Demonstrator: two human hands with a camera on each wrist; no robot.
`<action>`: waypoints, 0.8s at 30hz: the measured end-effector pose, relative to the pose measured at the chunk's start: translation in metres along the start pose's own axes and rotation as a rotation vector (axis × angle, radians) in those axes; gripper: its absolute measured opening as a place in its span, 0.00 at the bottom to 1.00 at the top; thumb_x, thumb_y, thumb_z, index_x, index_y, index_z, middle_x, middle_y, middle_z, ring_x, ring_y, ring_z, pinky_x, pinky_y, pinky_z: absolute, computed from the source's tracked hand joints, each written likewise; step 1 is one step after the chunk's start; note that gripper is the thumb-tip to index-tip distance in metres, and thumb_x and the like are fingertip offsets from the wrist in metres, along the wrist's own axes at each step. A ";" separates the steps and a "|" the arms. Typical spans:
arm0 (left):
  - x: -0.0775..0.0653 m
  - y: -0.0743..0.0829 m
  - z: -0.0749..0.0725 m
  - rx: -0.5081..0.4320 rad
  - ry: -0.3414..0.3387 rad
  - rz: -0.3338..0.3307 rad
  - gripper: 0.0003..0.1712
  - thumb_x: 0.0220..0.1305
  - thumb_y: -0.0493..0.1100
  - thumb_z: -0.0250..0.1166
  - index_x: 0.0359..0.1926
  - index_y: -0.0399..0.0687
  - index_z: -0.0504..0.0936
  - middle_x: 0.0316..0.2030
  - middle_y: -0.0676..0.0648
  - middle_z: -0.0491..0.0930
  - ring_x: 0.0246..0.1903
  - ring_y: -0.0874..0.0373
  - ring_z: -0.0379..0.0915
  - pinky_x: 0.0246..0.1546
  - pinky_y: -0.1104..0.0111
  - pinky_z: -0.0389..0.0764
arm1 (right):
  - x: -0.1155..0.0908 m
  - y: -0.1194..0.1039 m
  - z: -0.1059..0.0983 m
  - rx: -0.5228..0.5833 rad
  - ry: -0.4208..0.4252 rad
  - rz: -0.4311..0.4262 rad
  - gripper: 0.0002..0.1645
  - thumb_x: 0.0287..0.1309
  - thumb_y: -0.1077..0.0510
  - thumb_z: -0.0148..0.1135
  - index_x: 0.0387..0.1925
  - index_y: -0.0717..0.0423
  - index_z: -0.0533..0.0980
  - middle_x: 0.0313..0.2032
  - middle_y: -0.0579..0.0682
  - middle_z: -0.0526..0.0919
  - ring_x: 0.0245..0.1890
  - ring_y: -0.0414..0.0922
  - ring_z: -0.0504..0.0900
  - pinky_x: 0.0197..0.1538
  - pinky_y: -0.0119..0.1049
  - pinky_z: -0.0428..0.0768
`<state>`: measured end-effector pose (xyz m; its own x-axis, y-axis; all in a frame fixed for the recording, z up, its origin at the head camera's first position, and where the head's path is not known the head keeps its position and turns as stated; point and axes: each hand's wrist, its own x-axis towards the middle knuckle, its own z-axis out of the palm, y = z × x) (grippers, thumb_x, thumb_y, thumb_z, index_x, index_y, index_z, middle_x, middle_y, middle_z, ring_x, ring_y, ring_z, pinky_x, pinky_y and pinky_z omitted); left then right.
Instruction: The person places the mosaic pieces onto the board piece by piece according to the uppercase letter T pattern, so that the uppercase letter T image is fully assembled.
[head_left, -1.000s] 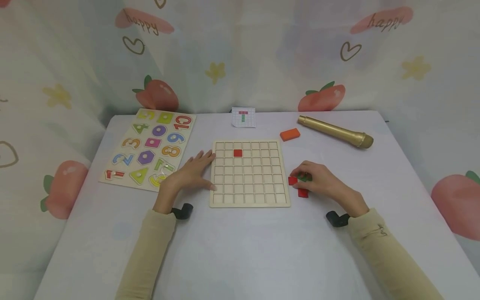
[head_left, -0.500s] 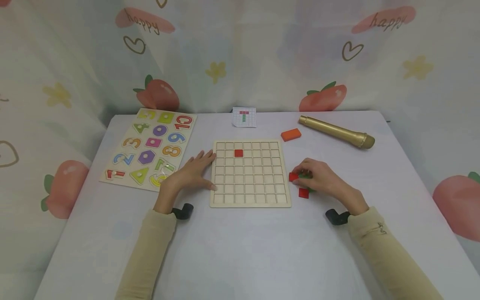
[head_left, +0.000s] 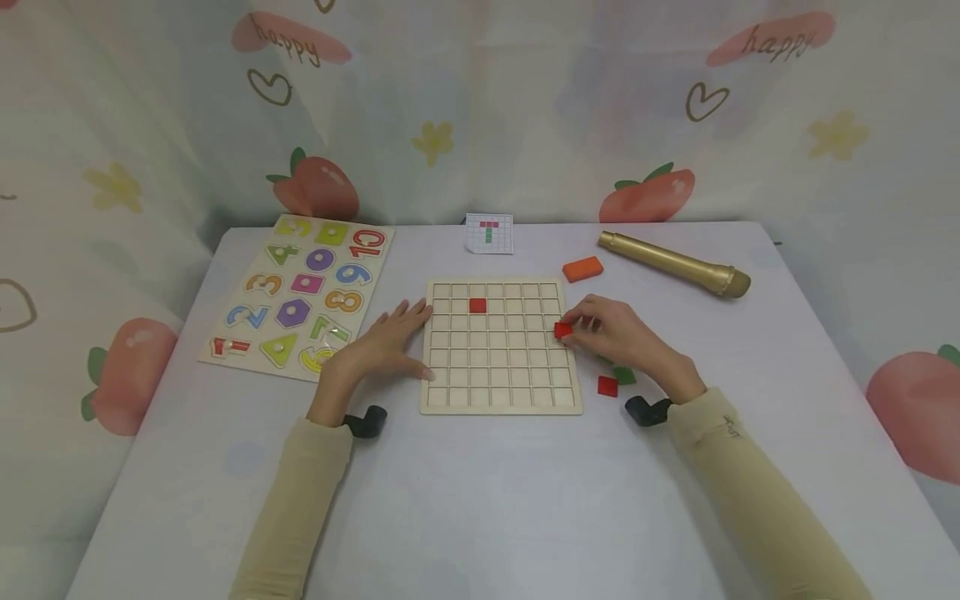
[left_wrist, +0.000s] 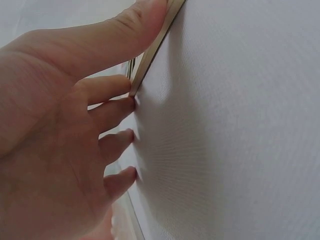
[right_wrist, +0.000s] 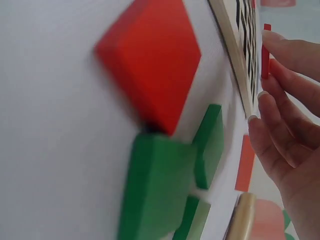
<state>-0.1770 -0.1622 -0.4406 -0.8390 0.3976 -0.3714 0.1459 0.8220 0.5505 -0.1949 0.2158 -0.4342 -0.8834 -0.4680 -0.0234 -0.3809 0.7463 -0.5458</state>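
My left hand (head_left: 386, 342) rests beside the wooden grid board (head_left: 500, 411), fingers spread, with fingertips and thumb touching its left edge. Between thumb and fingers my right hand (head_left: 622, 335) pinches a red square tile (head_left: 562, 331) over the board's right edge; in the right wrist view this red tile (right_wrist: 265, 52) is held on edge. One red tile (head_left: 477, 306) sits in the board's second row from the back, third cell from the left. Another red tile (head_left: 607, 386) lies on the table by a green tile (head_left: 624, 376). The right wrist view shows several green tiles (right_wrist: 160, 185).
Behind the board lies a paper card (head_left: 490, 234) with a red and green T. An orange block (head_left: 582, 269) and a gold microphone (head_left: 671, 262) are at the back right. A number puzzle board (head_left: 258, 333) lies at the left, partly behind the left hand.
My right hand has picked up a red tile from beside the board and carried it left and away from me to the board's right edge, uncovering the green tile. The left hand stays put.
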 end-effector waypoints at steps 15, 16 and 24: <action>-0.003 -0.001 -0.001 -0.002 0.012 0.016 0.64 0.56 0.53 0.78 0.83 0.47 0.48 0.83 0.46 0.39 0.83 0.46 0.26 0.83 0.51 0.31 | 0.048 -0.018 0.011 0.081 -0.027 -0.051 0.17 0.60 0.56 0.75 0.49 0.59 0.86 0.39 0.52 0.84 0.38 0.48 0.79 0.43 0.39 0.79; -0.003 -0.001 -0.001 -0.002 0.013 0.017 0.64 0.56 0.53 0.78 0.83 0.47 0.48 0.83 0.46 0.39 0.83 0.46 0.26 0.83 0.51 0.31 | 0.051 -0.019 0.012 0.086 -0.031 -0.045 0.17 0.60 0.56 0.75 0.49 0.58 0.85 0.40 0.52 0.84 0.39 0.49 0.78 0.43 0.39 0.78; -0.001 -0.002 -0.001 0.001 0.010 0.024 0.64 0.56 0.53 0.78 0.83 0.48 0.48 0.83 0.46 0.39 0.83 0.46 0.26 0.83 0.51 0.31 | 0.075 -0.026 0.020 0.117 -0.073 -0.026 0.18 0.62 0.55 0.72 0.51 0.58 0.84 0.43 0.53 0.83 0.41 0.49 0.77 0.43 0.38 0.77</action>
<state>-0.1768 -0.1647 -0.4408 -0.8402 0.4137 -0.3507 0.1668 0.8124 0.5587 -0.2455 0.1518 -0.4383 -0.8496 -0.5232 -0.0669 -0.3654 0.6753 -0.6407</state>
